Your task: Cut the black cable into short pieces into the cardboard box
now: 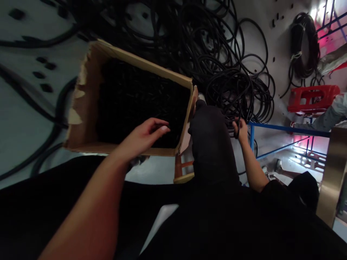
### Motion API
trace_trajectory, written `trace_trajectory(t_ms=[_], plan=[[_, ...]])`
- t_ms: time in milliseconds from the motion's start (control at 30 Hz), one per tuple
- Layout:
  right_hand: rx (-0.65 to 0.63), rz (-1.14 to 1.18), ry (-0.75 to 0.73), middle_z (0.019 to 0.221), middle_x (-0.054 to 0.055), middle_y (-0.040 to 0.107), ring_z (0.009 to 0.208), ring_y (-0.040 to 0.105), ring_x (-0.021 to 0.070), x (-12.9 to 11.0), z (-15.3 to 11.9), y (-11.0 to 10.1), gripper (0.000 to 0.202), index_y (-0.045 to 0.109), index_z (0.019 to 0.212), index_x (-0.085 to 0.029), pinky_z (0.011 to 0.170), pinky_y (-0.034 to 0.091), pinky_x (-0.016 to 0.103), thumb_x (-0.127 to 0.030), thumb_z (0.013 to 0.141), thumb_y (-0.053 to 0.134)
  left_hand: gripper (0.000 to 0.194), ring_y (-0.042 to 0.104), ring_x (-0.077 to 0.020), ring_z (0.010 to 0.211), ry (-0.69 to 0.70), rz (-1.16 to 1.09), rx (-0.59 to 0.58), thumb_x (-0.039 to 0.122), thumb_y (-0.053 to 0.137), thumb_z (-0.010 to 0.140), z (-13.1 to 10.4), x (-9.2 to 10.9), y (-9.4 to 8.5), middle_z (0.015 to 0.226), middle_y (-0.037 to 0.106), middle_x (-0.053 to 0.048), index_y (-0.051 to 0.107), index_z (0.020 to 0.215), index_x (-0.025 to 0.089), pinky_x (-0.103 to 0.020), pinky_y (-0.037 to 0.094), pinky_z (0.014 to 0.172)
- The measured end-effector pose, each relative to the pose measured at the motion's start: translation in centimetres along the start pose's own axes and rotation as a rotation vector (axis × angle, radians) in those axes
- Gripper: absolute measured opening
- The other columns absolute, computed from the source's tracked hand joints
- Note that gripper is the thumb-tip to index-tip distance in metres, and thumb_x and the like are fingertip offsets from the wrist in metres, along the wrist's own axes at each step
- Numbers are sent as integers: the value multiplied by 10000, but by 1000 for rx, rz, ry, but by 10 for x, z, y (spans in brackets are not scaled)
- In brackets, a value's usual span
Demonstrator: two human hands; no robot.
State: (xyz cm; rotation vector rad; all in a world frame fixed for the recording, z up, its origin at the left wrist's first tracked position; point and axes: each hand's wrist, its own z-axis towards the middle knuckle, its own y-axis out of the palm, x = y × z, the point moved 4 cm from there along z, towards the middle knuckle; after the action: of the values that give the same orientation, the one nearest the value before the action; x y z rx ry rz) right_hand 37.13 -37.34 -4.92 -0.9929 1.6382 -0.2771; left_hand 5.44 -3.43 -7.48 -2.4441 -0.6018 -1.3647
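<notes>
over the carton hangs the left hand, grip unclear; right hand closed around black cable

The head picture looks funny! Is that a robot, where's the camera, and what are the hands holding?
That's no robot; it's a person using bare hands. The camera sits on their head, looking forward and down, so you see roughly what they see. The left hand is over a cardboard box of small black pieces; whether it holds one is hard to tell. The right hand seems closed around a black cable. More cables lie tangled on the floor.
</notes>
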Motion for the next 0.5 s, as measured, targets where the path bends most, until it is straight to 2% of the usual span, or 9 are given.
trace_trajectory(t_ms=[67,133,200,267,333,400,433,500], plan=[[-20,3,-203,1402,109,822,1530,768,398,-78,46,3,516,666,1293,-318,1261,681,550,-584,919,900,675,827,-395,1298,47,0,-20,819,885,930,4,2,7,1348,905,-166,812,1273,243,-590,655,1227],[-211,-22,-311,1414,68,788,1693,669,430,-161,72,29,520,647,1351,-326,1230,693,507,-494,963,951,787,806,-429,1411,91,-57,-14,849,944,895,11,5,14,1474,874,-211,805,1363,231,-650,625,1301],[-414,-44,-444,1431,12,745,1797,563,469,-235,72,77,456,657,1352,-321,1213,682,451,-375,995,935,968,769,-451,1519,115,-191,11,870,1047,796,18,8,20,1542,847,-232,775,1470,232,-676,584,1362],[-593,-93,-543,1397,-48,712,1821,518,489,-281,49,139,385,676,1313,-312,1196,646,389,-307,998,898,1138,736,-456,1591,132,-405,55,918,1117,667,23,16,24,1568,842,-199,748,1536,283,-661,574,1381],[-730,-66,-547,1335,-119,718,1803,554,396,-295,16,202,161,718,1229,-315,1178,596,366,-411,1123,645,1107,696,-438,1656,158,-632,121,1006,1077,659,23,29,25,1599,837,-134,770,1490,343,-608,617,1348],[-809,-114,-619,1220,-129,708,1698,672,327,-291,-16,249,433,794,1193,-334,1167,540,427,-592,1122,454,869,609,-392,1759,189,-788,212,1011,979,830,19,41,21,1629,828,-56,820,1383,361,-548,644,1337],[-841,-119,-656,1167,-137,721,1618,739,281,-286,-27,263,514,828,1181,-358,1144,527,440,-650,1102,412,725,571,-357,1795,201,-828,266,927,989,896,16,46,17,1614,837,-10,844,1337,370,-511,639,1354],[-1040,-69,-719,1125,-162,790,1478,830,228,-278,-35,270,464,884,1153,-422,1100,554,399,-736,1013,572,503,566,-294,1801,211,-854,360,694,1070,915,10,51,7,1543,866,70,885,1279,399,-436,612,1386]])
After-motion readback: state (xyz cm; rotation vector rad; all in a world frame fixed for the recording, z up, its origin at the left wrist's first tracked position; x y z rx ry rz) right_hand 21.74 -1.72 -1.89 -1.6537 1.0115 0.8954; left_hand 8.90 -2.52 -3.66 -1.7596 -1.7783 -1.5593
